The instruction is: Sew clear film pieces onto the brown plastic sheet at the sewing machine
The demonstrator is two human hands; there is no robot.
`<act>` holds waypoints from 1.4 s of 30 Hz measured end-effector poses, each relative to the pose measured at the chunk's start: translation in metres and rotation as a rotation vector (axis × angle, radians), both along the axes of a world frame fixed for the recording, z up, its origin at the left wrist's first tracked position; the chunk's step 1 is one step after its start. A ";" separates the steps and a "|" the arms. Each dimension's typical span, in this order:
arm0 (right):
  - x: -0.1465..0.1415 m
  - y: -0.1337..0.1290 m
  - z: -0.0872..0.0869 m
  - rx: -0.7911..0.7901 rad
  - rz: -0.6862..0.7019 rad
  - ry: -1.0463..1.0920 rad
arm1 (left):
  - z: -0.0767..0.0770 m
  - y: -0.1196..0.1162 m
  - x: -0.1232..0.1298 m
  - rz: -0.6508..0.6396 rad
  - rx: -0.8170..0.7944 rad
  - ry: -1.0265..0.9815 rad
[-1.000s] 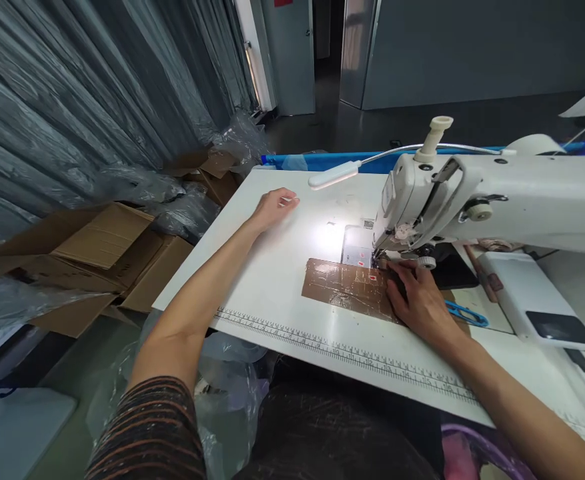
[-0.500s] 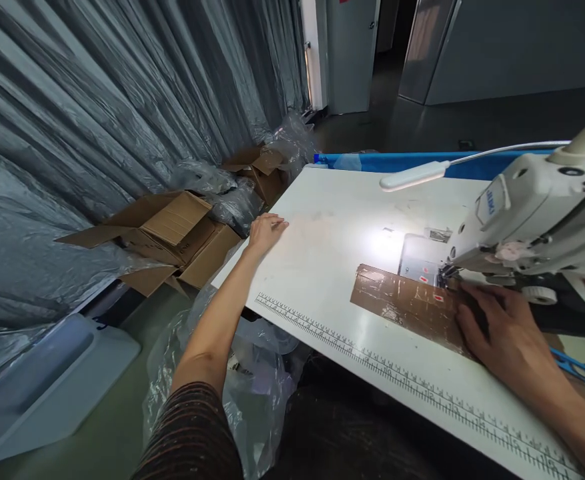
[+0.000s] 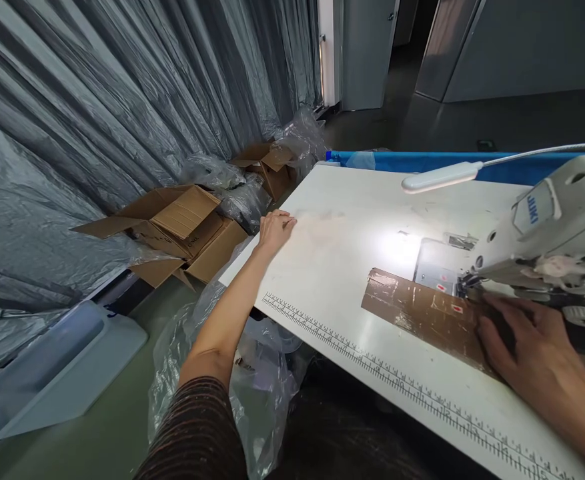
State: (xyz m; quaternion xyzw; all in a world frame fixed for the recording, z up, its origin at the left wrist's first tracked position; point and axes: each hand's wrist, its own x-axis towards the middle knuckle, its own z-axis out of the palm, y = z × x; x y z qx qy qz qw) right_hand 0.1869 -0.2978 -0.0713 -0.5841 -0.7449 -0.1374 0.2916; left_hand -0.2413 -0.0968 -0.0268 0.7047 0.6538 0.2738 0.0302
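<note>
My left hand (image 3: 276,230) rests at the left edge of the white sewing table (image 3: 322,247). Its fingers are bent and drawn together; anything between them is too small to make out. Beside the needle of the white sewing machine (image 3: 562,220), my right hand (image 3: 537,340) lies low on the table, thumb apart from the stretched fingers. The thumb touches the right part of a brown, tape-covered strip (image 3: 412,303), which lies flat in front of the metal needle plate (image 3: 429,263). My right fingertips are partly hidden near the presser foot (image 3: 467,283).
A lit lamp (image 3: 442,178) on a bendable neck reaches over the table. A printed ruler (image 3: 372,363) runs along the front edge. To the left are open cardboard boxes (image 3: 182,220), clear plastic bags (image 3: 252,400) and a translucent bin (image 3: 57,367). A silver curtain (image 3: 122,87) hangs behind.
The view has shifted, so the table, machine and boxes appear further right. Both hands stay at about the same places on the table, and the brown strip has not visibly moved.
</note>
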 end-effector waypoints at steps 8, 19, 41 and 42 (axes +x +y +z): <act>0.001 0.000 0.001 -0.014 -0.004 0.062 | 0.012 -0.014 0.013 -0.069 0.085 -0.072; -0.032 -0.020 0.044 -0.095 0.384 0.150 | 0.033 -0.104 0.130 -0.943 -0.137 -0.252; 0.008 -0.001 0.077 -0.934 0.068 0.635 | 0.023 -0.079 0.199 -0.977 -0.721 -0.395; 0.006 0.000 0.078 -0.909 0.062 0.603 | 0.022 -0.079 0.199 -0.967 -0.714 -0.413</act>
